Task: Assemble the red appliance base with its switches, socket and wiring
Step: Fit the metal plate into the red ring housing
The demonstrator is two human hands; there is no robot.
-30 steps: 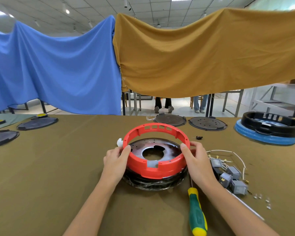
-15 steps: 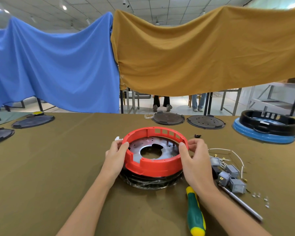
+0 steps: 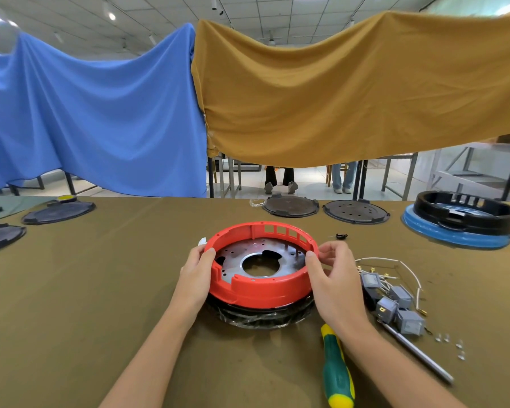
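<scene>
Olive-clothed table (image 3: 71,290) under hanging blue cloth (image 3: 95,113).

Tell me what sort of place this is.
Probably a workshop or assembly hall: a long cloth-covered table carries appliance parts such as the red base and switches, a screwdriver lies ready, and hung cloths screen off more tables.

bright ceiling lights (image 3: 111,16) are lighting the room evenly; shadows are lying soft, edges are bending, corners are blurring.
</scene>
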